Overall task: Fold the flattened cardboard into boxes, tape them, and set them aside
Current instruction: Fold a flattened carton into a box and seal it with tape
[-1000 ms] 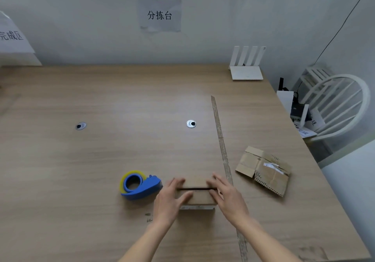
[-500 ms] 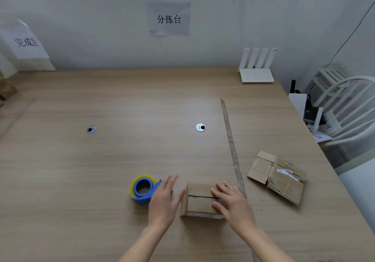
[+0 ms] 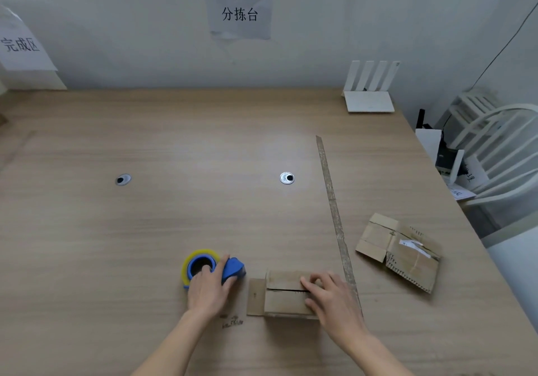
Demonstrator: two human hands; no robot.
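Note:
A small folded cardboard box [image 3: 282, 294] stands near the table's front edge, its two top flaps closed with a dark seam between them and one side flap lying flat to the left. My right hand [image 3: 332, 300] presses its fingers on the box's top at the right end. My left hand [image 3: 208, 288] grips a blue tape dispenser [image 3: 233, 268] with a yellow-rimmed roll, left of the box. A pile of flattened cardboard [image 3: 400, 250] lies to the right.
A long thin strip [image 3: 332, 210] runs across the wooden table [image 3: 145, 230] just right of the box. Two round metal grommets [image 3: 286, 178] sit mid-table. A white router [image 3: 369, 90] stands at the back right; a white chair [image 3: 500, 154] is beyond the right edge.
My left hand left the box and moved left onto the tape dispenser, closing round it. The box's left side flap now lies open on the table. My right hand stays on the box.

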